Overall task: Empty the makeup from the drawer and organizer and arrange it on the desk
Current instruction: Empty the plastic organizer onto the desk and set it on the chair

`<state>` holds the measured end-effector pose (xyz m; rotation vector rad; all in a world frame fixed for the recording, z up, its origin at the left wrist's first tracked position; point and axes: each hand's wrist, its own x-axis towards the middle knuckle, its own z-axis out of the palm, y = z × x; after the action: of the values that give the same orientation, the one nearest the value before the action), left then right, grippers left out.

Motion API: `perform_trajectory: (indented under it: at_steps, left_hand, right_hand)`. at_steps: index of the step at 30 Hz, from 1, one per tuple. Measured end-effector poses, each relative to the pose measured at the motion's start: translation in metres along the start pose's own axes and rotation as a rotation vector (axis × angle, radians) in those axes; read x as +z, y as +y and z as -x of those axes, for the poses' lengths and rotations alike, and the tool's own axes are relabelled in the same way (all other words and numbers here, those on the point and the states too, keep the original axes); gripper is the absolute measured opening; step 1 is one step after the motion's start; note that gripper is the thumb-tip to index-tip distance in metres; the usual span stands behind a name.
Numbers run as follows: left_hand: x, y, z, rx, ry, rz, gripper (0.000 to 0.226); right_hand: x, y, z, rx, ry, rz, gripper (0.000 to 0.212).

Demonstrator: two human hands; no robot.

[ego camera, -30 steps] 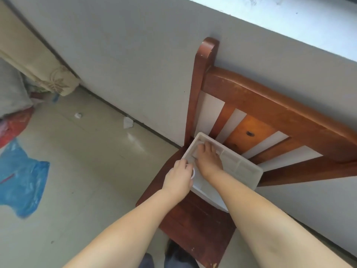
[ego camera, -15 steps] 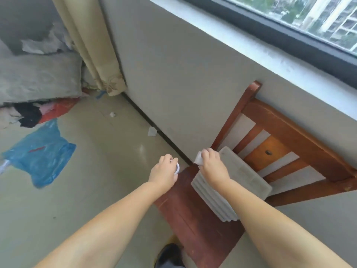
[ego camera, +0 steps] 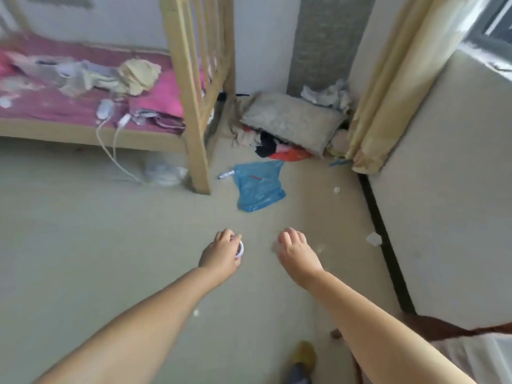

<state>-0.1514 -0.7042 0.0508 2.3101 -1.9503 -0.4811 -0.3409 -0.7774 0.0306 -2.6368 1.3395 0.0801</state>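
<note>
The left hand (ego camera: 221, 252) grips a small round white container (ego camera: 240, 249); the right hand (ego camera: 295, 249) seems to hold something pale, too blurred to tell, above the beige floor (ego camera: 83, 231).

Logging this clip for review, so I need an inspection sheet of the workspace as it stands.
Surface: bare floor; no desk seen.
Job's things: small white round item in left hand; organizer, drawer: nothing seen.
Clutter: blue plastic bag, clothes pile, paper scraps.
Hands: left grips the item; right hand holds nothing, fingers loosely curled.
Cables: white cord hangs off bed.
Surroundings: curtain, wall, chair corner.
</note>
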Motion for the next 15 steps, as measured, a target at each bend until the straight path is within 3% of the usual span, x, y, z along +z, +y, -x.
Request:
perform_trajectory:
  at_steps: [6,15]
  left_hand:
    - [-0.032,-0.167,0.081,-0.343,0.076,0.039,0.039]
    - [-0.061,-0.343,0.140,-0.690,0.199,0.112,0.036]
  right_hand:
    - [0.003,-0.172,-0.056,-0.277,-0.062,-0.089,0.047]
    - [0.024,-0.368,-0.167,-0.669,-0.142,0.000,0.049]
